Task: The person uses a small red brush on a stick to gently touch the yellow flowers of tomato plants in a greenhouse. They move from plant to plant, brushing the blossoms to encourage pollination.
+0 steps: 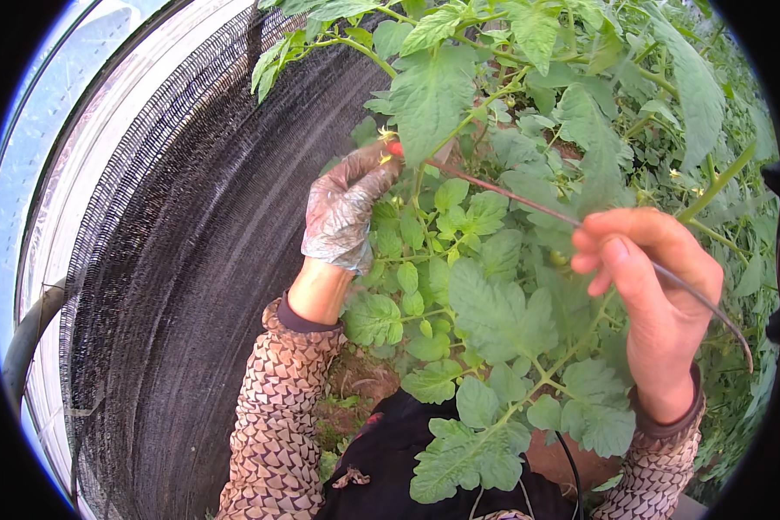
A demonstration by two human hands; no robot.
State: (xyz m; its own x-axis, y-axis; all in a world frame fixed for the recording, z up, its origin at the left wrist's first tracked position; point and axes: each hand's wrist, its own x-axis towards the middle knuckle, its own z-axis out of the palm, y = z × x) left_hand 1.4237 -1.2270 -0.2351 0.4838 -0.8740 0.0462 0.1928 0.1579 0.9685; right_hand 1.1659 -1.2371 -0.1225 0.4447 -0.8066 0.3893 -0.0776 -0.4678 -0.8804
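Observation:
My left hand [351, 205], in a thin, stained plastic glove, pinches a small cluster of yellow tomato flowers [386, 135] between its fingertips. Bare, my right hand [656, 292] grips a thin, slightly bent rod [504, 192] between thumb and fingers. The rod's red tip [395, 149] is right by the flowers at my left fingertips; whether it touches them cannot be told. A broad tomato leaf [432, 101] hangs over the rod just behind that tip and partly hides it. More tomato leaves [500, 312] spread between my two forearms.
A black mesh net [234, 227] curves along the left, beside white plastic film [45, 260] and a dark pipe [36, 331]. Dense tomato foliage [747, 260] fills the right side. A black cable [571, 468] hangs near my body, above reddish soil [364, 377].

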